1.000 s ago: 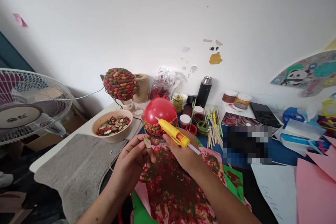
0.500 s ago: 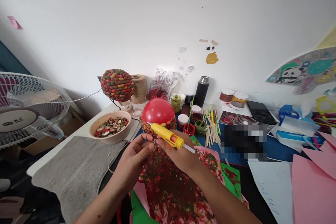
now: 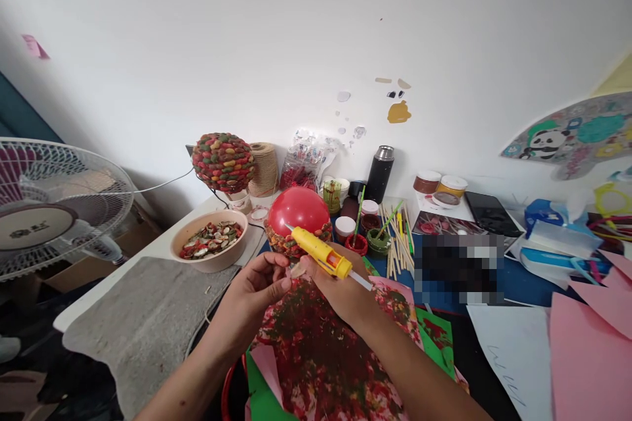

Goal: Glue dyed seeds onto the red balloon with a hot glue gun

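While clasped round yellow glue gun (image 3: pixel 320 252) w/ R hand (image 3: pixel 340 289), also touching pale chip (image 3: pixel 297 270) at R thumb tip. Parted at L hand (image 3: pixel 254 288) thumb & index, just beside chip. Pointed w/ nozzle (image 3: pixel 289 227) toward red balloon (image 3: pixel 299 207) beyond hands, edged below w/ multicol. pieces (image 3: pixel 285 244).

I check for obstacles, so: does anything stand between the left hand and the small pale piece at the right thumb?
Nothing visible does: the left hand is close beside the small pale piece at the thumb of the right hand. The yellow glue gun appears above, not between them.
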Demonstrator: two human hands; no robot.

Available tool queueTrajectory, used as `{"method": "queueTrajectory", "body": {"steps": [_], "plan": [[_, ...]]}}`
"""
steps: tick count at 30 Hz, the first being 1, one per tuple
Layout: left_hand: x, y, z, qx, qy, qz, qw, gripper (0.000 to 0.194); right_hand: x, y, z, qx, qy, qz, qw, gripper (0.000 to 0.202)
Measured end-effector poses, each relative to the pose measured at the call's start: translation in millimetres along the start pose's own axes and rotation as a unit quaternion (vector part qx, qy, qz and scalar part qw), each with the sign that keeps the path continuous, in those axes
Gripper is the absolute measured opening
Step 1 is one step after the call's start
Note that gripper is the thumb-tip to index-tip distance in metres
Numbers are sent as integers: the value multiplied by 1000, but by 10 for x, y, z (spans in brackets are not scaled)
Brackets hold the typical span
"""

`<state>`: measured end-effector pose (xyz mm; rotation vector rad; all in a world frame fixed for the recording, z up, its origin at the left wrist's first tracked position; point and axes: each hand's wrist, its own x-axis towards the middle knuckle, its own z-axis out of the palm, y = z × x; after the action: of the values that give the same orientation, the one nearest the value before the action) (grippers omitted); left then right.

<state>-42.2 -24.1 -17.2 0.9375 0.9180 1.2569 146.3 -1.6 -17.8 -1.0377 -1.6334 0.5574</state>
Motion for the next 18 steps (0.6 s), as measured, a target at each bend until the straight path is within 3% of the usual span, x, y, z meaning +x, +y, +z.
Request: {"method": "queueTrajectory", "body": {"steps": [4, 10, 18], "plan": [[-30, -47, -67, 8, 2, 1, 1000, 44, 10, 9, -20, 12, 44, 23, 999, 24], [-67, -31, -57, 85, -29, -32, 995, 38, 14, -17, -26, 15, 28, 32, 999, 28], [-112, -80, -18, 124, -54, -119, 984, 46, 9, -6, -24, 18, 17, 37, 999, 29]]}}
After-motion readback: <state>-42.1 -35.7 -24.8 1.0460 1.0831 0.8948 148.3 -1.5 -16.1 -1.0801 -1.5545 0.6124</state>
